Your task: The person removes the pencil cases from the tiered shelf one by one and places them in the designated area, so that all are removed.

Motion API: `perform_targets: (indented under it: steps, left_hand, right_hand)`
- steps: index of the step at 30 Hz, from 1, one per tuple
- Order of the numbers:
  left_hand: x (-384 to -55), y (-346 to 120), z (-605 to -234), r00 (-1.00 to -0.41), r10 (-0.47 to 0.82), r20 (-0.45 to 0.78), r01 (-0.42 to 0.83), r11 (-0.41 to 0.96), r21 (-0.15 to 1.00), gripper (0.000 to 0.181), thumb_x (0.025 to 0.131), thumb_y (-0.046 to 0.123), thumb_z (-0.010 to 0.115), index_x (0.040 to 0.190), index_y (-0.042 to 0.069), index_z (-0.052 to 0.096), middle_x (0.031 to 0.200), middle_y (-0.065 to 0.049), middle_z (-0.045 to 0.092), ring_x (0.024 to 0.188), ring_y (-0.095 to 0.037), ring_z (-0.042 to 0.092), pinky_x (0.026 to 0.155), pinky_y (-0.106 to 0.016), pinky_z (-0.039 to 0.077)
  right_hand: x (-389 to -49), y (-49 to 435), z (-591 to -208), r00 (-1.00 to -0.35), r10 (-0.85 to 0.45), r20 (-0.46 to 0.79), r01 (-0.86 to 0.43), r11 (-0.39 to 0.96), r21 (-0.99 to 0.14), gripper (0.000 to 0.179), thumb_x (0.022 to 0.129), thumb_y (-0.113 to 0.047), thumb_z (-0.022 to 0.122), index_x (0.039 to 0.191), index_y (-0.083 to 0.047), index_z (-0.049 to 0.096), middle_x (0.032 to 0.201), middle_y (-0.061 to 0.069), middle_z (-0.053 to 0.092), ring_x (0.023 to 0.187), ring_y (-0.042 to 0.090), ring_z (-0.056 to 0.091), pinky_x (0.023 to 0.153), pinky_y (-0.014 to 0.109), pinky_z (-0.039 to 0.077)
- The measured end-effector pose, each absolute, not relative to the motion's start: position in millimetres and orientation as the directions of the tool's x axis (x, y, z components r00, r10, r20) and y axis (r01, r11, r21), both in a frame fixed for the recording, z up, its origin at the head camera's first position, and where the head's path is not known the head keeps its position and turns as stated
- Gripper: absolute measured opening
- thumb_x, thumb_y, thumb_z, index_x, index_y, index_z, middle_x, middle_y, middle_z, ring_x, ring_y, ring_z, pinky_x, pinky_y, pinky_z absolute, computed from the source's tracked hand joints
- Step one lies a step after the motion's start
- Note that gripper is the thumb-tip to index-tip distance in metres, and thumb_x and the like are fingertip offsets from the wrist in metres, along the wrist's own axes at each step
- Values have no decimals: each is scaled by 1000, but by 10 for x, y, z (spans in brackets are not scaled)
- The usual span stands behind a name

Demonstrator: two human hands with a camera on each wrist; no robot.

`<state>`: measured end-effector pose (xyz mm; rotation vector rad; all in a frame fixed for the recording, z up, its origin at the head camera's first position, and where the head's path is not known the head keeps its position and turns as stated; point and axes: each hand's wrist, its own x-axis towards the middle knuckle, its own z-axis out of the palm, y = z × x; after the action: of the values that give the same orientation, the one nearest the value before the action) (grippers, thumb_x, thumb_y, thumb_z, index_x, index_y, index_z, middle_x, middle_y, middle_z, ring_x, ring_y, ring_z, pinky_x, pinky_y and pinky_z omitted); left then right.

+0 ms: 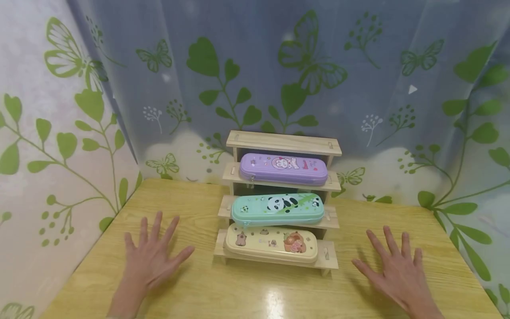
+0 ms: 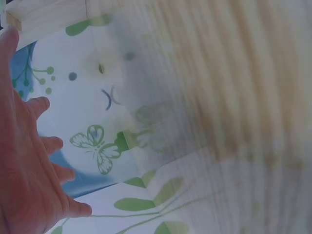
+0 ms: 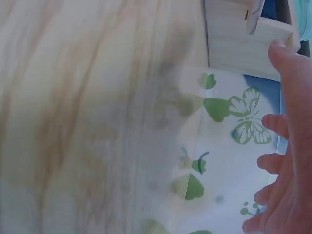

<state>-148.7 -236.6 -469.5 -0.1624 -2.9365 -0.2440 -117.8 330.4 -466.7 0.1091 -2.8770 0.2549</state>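
Observation:
Between my two hands stands a stepped wooden rack [image 1: 282, 141] carrying three pencil cases. A purple pencil case [image 1: 259, 166] with a rabbit picture lies on the upper step, below the bare top one. The mint green pencil case [image 1: 255, 210] with pandas is one step lower. On the lowest step rests a cream pencil case [image 1: 251, 243] with brown animal pictures. My left hand [image 1: 149, 259] is left of the rack, fingers spread, holding nothing. To the rack's right, my right hand [image 1: 400, 274] has its fingers spread too, apart from the cases.
The rack stands on a yellow wood-grain table [image 1: 191, 288]. A blue and white curtain [image 1: 255, 88] with green butterflies and leaves hangs behind it. Similar leaf-patterned fabric [image 1: 59, 177] borders the table on the left, and more on the right.

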Motion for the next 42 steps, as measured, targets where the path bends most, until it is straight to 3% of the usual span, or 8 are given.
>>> perform_targets:
  steps: [5, 9, 12, 15, 17, 29, 35, 42]
  left_hand:
    - [-1509, -2286, -4701, -969, 133, 206, 194, 931, 309, 84, 95, 66, 55, 162, 23, 29, 168, -24, 18, 148, -60, 21, 105, -88, 17]
    - [-1519, -2178, -4723, -966, 164, 199, 242, 839, 486, 79, 96, 58, 62, 161, 24, 31, 164, -23, 30, 143, -57, 35, 101, -84, 31]
    - [-1524, -2088, -4736, -973, 172, 157, 232, 743, 627, 78, 95, 54, 65, 160, 27, 32, 162, -18, 36, 141, -51, 41, 104, -78, 37]
    - [-1536, -2007, -4744, -977, 176, 123, 209, 644, 736, 75, 95, 48, 68, 159, 26, 35, 159, -15, 42, 139, -45, 47, 107, -68, 43]
    - [-1553, -1962, -4744, -977, 173, 120, 200, 576, 792, 70, 96, 43, 69, 157, 25, 38, 156, -15, 46, 136, -42, 51, 105, -63, 47]
    - [-1832, -1706, -4589, -977, 125, 175, 204, 279, 939, 46, 103, 31, 62, 147, 26, 51, 145, -16, 57, 125, -36, 63, 93, -25, 56]
    - [-2017, -1583, -4574, -973, 130, 190, 215, 212, 953, 46, 104, 22, 61, 149, 18, 51, 142, -19, 58, 118, -40, 65, 95, -32, 57]
    - [-2160, -1492, -4634, -980, 150, 129, 159, 217, 963, 44, 106, 27, 56, 150, 23, 50, 148, -19, 53, 118, -37, 65, 92, -42, 59]
  right_hand:
    - [-1167, 3185, -4609, -957, -78, 280, -175, 925, -338, 77, 90, -52, 72, 153, -16, 47, 159, 30, 36, 144, 65, 24, 99, 84, 28]
    - [-1140, 3052, -4604, -924, -87, 373, -267, 845, -463, 65, 87, -33, 81, 144, -16, 56, 150, 24, 50, 135, 54, 44, 91, 76, 42]
    - [-1120, 2944, -4618, -882, -90, 462, -340, 800, -494, 59, 82, -21, 85, 137, -18, 63, 140, 15, 61, 128, 31, 56, 101, 44, 50]
    - [-1120, 2848, -4628, -838, -107, 536, -420, 753, -506, 57, 78, -11, 87, 132, -18, 68, 129, 8, 68, 119, 2, 58, 96, 10, 43]
    - [-1125, 2791, -4628, -816, -126, 565, -463, 728, -506, 57, 76, -7, 88, 129, -18, 69, 124, 5, 71, 114, -11, 55, 91, 2, 40]
    - [-1203, 2494, -4623, -804, -210, 556, -544, 639, -544, 54, 75, -9, 89, 125, -17, 70, 121, 0, 73, 109, 6, 66, 90, 14, 51]
    - [-1221, 2396, -4648, -836, -224, 500, -509, 654, -559, 59, 75, -19, 91, 129, -24, 68, 127, -5, 70, 119, 3, 62, 102, 9, 40]
    - [-1227, 2347, -4627, -864, -209, 457, -459, 698, -550, 64, 73, -29, 92, 131, -29, 66, 128, -6, 70, 118, 11, 65, 101, 30, 50]
